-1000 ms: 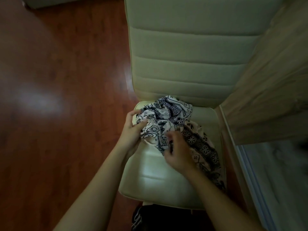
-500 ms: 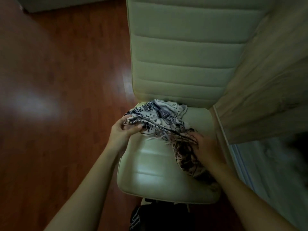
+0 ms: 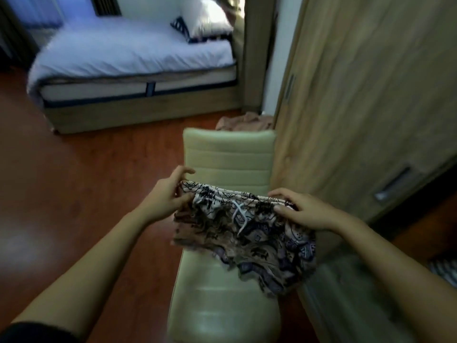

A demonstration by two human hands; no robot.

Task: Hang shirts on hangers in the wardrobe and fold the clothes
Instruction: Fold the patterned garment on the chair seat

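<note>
A pair of black-and-white patterned shorts [image 3: 249,241] with a white drawstring hangs in the air above a cream padded chair [image 3: 222,310]. My left hand [image 3: 168,196] pinches the left end of the waistband. My right hand [image 3: 301,209] grips the right end of the waistband. The shorts are stretched out between both hands, and the legs droop over the chair seat. The wooden wardrobe [image 3: 366,100] with sliding doors stands just right of the chair.
A bed [image 3: 133,55] with a white cover and pillows stands at the back left. A pinkish garment [image 3: 247,123] lies on the floor behind the chair. Red-brown wood floor [image 3: 74,194] spreads to the left.
The shorts were crumpled on the chair seat; both hands have lifted them and spread them by the waistband. The view has tilted up, so the bed and wardrobe door now show.
</note>
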